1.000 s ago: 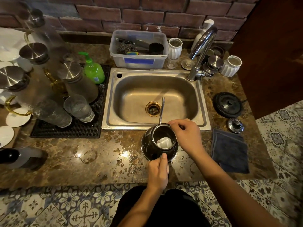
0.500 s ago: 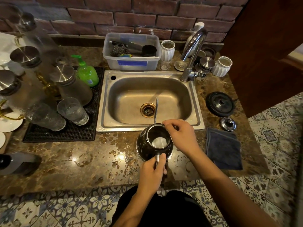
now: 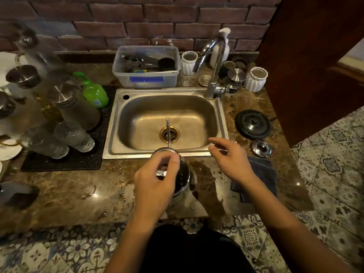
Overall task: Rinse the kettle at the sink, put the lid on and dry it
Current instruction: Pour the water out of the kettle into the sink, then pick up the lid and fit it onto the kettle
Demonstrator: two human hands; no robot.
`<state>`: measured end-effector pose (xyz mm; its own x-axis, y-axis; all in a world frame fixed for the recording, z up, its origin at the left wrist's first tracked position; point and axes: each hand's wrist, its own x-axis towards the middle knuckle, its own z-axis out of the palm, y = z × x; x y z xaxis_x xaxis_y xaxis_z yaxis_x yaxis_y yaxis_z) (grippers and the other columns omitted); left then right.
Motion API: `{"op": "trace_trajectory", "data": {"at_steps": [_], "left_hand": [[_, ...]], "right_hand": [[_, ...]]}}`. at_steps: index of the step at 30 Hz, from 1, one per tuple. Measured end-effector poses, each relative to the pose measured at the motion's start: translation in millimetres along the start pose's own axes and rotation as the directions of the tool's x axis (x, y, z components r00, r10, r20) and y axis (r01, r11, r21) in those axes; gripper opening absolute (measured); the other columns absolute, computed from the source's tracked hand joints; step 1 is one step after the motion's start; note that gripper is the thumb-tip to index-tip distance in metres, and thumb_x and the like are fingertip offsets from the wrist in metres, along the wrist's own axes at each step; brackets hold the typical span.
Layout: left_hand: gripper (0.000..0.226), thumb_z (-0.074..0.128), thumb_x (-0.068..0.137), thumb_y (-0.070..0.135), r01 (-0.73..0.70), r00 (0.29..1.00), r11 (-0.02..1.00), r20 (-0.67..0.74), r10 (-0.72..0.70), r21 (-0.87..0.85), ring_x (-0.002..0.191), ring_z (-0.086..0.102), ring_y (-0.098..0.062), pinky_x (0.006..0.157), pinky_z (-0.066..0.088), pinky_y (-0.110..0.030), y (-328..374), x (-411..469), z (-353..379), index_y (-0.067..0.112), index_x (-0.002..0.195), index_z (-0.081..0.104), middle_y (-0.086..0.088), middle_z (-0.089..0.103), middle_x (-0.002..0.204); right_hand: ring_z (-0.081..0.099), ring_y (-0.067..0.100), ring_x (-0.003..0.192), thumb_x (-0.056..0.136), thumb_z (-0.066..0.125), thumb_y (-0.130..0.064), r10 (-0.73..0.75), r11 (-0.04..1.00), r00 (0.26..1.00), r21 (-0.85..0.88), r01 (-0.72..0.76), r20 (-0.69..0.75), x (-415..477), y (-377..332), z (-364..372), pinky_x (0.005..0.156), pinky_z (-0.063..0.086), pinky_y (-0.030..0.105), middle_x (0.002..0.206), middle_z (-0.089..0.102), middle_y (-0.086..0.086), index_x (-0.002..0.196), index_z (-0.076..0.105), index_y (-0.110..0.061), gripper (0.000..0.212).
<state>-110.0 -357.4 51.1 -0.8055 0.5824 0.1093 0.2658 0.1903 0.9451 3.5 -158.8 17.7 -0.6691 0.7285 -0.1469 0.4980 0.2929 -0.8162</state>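
Note:
The dark, round kettle (image 3: pixel 182 179) stands without its lid on the wet stone counter just in front of the steel sink (image 3: pixel 220 119). Its thin spout (image 3: pixel 168 129) points out over the drain. My left hand (image 3: pixel 155 180) reaches over the kettle's mouth, fingers and thumb closed on the rim, and hides most of the opening. My right hand (image 3: pixel 230 160) hovers to the right of the kettle, clear of it, with fingers apart and nothing in them. The small shiny lid (image 3: pixel 262 148) lies on the counter right of that hand. A dark cloth (image 3: pixel 265 174) lies partly under my right wrist.
The faucet (image 3: pixel 214 64) arches over the sink's back right corner. A black round kettle base (image 3: pixel 252 124) sits behind the lid. A plastic tub (image 3: pixel 146 77) stands behind the sink. Glass jars, tumblers and a green soap bottle (image 3: pixel 94 91) crowd a black mat at left.
My right hand let go of the kettle's rim and moved right, opening. My left hand shifted from the handle at the near side up onto the kettle's mouth.

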Motion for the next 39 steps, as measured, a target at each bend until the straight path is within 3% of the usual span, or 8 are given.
{"op": "trace_trajectory", "data": {"at_steps": [4,7,12,19,26,32,36,39], "left_hand": [[0.018,0.06,0.097,0.042,0.032,0.995,0.994,0.101,-0.021,-0.107,0.101,0.071,-0.004,0.082,0.051,-0.011,19.1,-5.4,60.7,0.031,0.103,0.073,0.017,0.076,0.101],[0.019,0.062,0.093,0.046,0.112,0.984,0.981,0.159,-0.087,-0.156,0.102,0.07,-0.001,0.082,0.051,-0.01,25.3,-8.1,106.3,0.036,0.103,0.074,0.017,0.076,0.102],[0.011,0.069,0.096,0.028,0.324,0.933,0.926,0.23,-0.278,-0.195,0.101,0.073,-0.017,0.09,0.058,-0.038,18.9,-0.2,184.2,0.032,0.105,0.074,0.007,0.077,0.106],[0.012,0.067,0.097,0.025,0.475,0.846,0.877,0.315,-0.431,-0.077,0.069,0.07,-0.001,0.06,0.049,-0.015,3.3,23.9,274.9,0.03,0.107,0.071,0.006,0.075,0.098],[0.03,0.06,0.101,0.015,0.597,0.714,0.794,0.373,-0.593,0.117,0.064,0.061,-0.014,0.055,0.05,-0.027,-26.1,48.9,340.3,0.008,0.13,0.062,-0.004,0.07,0.102],[0.029,0.057,0.102,0.023,0.803,0.552,0.596,0.351,-0.756,0.021,0.067,0.064,-0.015,0.049,0.055,-0.022,-36.0,60.5,363.5,0.016,0.131,0.057,-0.002,0.067,0.098],[0.015,0.057,0.102,0.024,0.848,0.514,0.526,0.337,-0.789,-0.062,0.062,0.066,-0.014,0.051,0.055,-0.025,-38.6,61.4,370.6,0.02,0.111,0.067,0.001,0.07,0.093],[0.018,0.057,0.101,0.022,0.853,0.513,0.513,0.345,-0.786,-0.098,0.062,0.067,-0.014,0.056,0.055,-0.027,-37.8,60.2,373.8,0.019,0.112,0.07,-0.002,0.072,0.098]], "right_hand": [[0.063,0.01,0.113,0.098,0.063,-0.031,0.005,1.0,1.0,-0.025,-0.005,-0.005,2.8,27.8,-39.6,0.102,0.051,0.036,0.127,0.07,-0.002,0.13,0.068,-0.023,0.034],[0.064,0.016,0.114,0.098,0.063,-0.028,0.014,0.999,1.0,-0.038,-0.014,-0.013,5.2,53.9,-66.5,0.103,0.05,0.04,0.127,0.069,0.003,0.131,0.067,-0.019,0.035],[0.063,0.017,0.119,0.097,0.064,-0.028,0.025,0.994,0.999,-0.104,-0.03,-0.044,13.7,103.8,-104.7,0.106,0.048,0.036,0.13,0.068,0.003,0.13,0.068,-0.019,0.035],[0.069,0.017,0.106,0.095,0.065,-0.028,0.105,0.981,0.99,-0.155,-0.118,-0.09,35.2,162.7,-141.5,0.094,0.051,0.028,0.124,0.071,0.002,0.128,0.069,-0.022,0.034],[0.065,0.025,0.112,0.094,0.065,-0.02,0.179,0.95,0.982,-0.248,-0.188,-0.057,59.1,197.4,-150.9,0.101,0.049,0.04,0.126,0.067,0.007,0.132,0.065,-0.018,0.038],[0.066,0.025,0.107,0.095,0.065,-0.023,0.178,0.956,0.984,-0.234,-0.179,-0.026,77.4,210.1,-143.3,0.097,0.052,0.043,0.122,0.066,0.009,0.127,0.067,-0.019,0.033],[0.066,0.027,0.102,0.094,0.066,-0.021,0.166,0.955,0.986,-0.242,-0.169,-0.031,82.4,216.9,-138.7,0.093,0.053,0.041,0.118,0.066,0.011,0.125,0.069,-0.019,0.031],[0.066,0.027,0.102,0.094,0.066,-0.019,0.161,0.956,0.987,-0.246,-0.16,-0.016,84.3,222.3,-138.1,0.093,0.052,0.041,0.116,0.068,0.01,0.123,0.07,-0.018,0.03]]}}
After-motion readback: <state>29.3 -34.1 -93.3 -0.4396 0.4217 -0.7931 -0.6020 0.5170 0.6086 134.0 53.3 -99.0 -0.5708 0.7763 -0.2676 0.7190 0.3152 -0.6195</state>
